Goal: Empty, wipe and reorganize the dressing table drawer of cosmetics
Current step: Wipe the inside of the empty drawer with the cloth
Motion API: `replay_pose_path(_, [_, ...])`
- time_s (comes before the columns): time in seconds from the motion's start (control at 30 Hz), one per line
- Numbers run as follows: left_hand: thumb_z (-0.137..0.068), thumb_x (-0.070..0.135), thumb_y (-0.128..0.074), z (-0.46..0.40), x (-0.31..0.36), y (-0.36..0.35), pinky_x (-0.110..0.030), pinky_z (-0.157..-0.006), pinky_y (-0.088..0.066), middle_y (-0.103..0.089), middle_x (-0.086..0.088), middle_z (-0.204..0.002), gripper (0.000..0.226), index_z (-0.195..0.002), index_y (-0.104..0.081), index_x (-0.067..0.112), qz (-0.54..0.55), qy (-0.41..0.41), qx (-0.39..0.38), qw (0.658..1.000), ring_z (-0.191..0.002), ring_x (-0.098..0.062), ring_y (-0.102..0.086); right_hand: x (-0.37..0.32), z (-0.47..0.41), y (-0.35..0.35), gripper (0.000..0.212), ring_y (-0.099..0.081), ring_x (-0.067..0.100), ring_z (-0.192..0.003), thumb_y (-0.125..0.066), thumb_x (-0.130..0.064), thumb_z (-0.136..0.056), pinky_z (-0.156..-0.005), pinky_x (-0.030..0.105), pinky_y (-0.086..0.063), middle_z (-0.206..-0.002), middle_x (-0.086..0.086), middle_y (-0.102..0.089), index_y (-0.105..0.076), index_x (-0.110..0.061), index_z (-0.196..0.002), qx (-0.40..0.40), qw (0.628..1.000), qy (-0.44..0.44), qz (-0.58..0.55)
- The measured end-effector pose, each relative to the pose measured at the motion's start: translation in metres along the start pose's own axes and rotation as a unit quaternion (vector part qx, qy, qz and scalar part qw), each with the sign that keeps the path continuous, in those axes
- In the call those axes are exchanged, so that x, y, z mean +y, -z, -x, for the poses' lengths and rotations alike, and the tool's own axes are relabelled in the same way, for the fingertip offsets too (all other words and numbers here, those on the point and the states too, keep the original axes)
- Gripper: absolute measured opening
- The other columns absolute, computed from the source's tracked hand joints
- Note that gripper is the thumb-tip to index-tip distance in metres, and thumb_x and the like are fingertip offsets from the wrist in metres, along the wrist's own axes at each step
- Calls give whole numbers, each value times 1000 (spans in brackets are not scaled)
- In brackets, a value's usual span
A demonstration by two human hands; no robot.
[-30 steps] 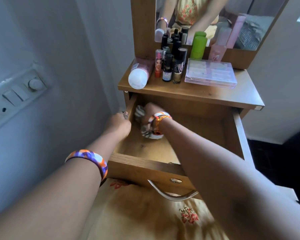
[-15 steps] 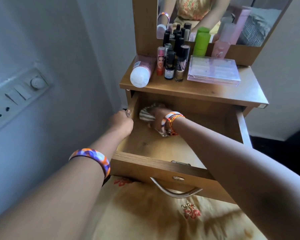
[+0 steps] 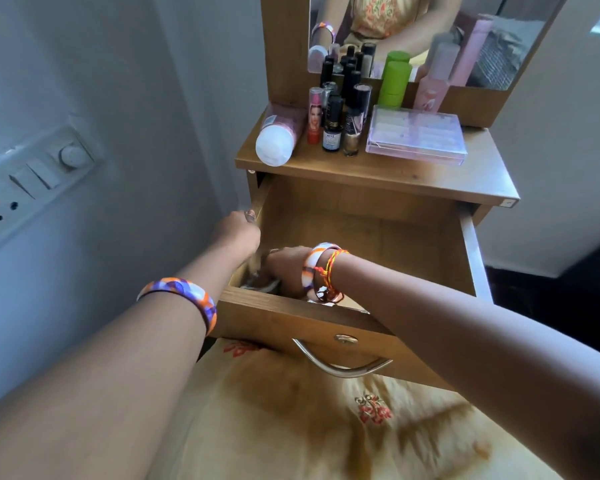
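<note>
The wooden drawer (image 3: pixel 378 237) of the dressing table is pulled out, and its visible floor holds nothing but a cloth. My left hand (image 3: pixel 238 232) grips the drawer's left side wall. My right hand (image 3: pixel 286 268) is inside the drawer's near left corner, holding a striped cloth (image 3: pixel 257 282) against the bottom; the cloth is blurred and mostly hidden by both hands. The cosmetics stand on the tabletop (image 3: pixel 430 178): a white-capped bottle lying on its side (image 3: pixel 274 143), several small dark bottles (image 3: pixel 340 119), a green tube (image 3: pixel 394 83) and a clear pink case (image 3: pixel 416 135).
A mirror (image 3: pixel 430 32) rises behind the tabletop. A wall with a switch panel (image 3: pixel 32 181) is close on the left. The drawer's metal handle (image 3: pixel 340 362) sits just above my lap. Dark floor lies to the right of the table.
My right hand has drawn the cloth from the drawer's far left corner back to the near left corner. My left hand stays on the side wall.
</note>
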State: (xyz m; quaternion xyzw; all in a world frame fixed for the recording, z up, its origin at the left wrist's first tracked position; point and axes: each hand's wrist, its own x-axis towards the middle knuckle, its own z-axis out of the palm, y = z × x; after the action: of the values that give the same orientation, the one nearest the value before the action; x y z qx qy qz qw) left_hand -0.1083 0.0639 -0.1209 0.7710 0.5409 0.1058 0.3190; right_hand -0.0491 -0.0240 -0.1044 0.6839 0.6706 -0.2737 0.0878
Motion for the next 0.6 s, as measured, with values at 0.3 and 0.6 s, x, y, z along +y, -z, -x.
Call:
replay_pose_path(0.3, [-102,28,-26,1,-4,0,-42,-93,-42,-57,-26,-121,46,-118,-54,-5,32,-1,-5,999,-113,-40,-53,54,-11,12,39,-68,23,-79,-61,-8,-80,-58,22,-52,-99,8,-70,-63,-15,-119,-26,990,-121,-62])
replay_pose_path(0.6, [-102,27,-27,-3,-4,-2,-41,-89,-43,-59,-27,-117,45,-113,-55,-6,29,-6,11,999,-109,-42,-55,44,9,-21,62,-20,26,-141,-57,-14,-88,-113,31,-19,-153,3,-25,-33,-30,-143,16,998,-43,-35])
